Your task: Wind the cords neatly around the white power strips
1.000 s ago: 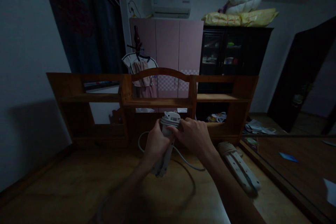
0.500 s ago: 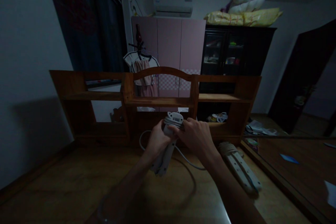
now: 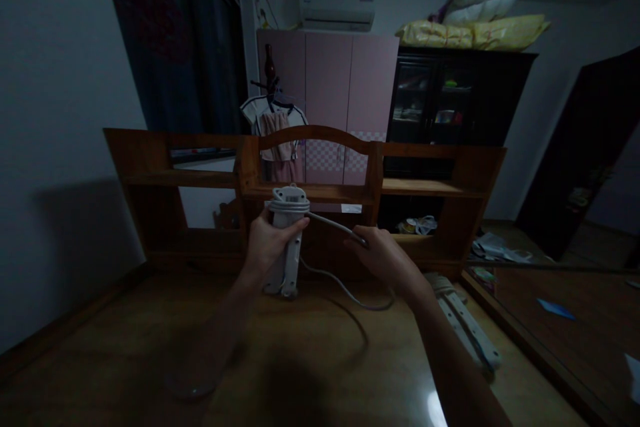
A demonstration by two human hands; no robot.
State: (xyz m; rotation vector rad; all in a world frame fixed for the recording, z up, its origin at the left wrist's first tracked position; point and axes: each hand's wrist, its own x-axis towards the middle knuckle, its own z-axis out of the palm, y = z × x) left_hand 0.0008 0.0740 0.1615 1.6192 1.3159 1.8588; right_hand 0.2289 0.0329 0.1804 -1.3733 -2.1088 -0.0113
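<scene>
My left hand (image 3: 270,240) grips a white power strip (image 3: 291,250), holding it nearly upright above the wooden surface with its underside facing me. Several turns of the grey-white cord (image 3: 330,221) are wound round its upper end. Off to the right, my right hand (image 3: 383,253) is closed on that cord, which runs taut from the strip to the fingers. The loose part of the cord hangs in a curve below, between the two hands. A second power strip (image 3: 467,330), with its own cord wound round its far end, lies by my right forearm.
A low wooden shelf unit (image 3: 315,193) spans the far edge of the wooden surface (image 3: 240,353). A raised wooden edge (image 3: 520,333) runs along the right side. Beyond stand a pink wardrobe (image 3: 327,93), a dark cabinet (image 3: 465,100) and clothes (image 3: 275,127) on a rack.
The power strip has moved up and left with my left hand and now stands straighter. My right hand has drawn away from it to the right, stretching the cord.
</scene>
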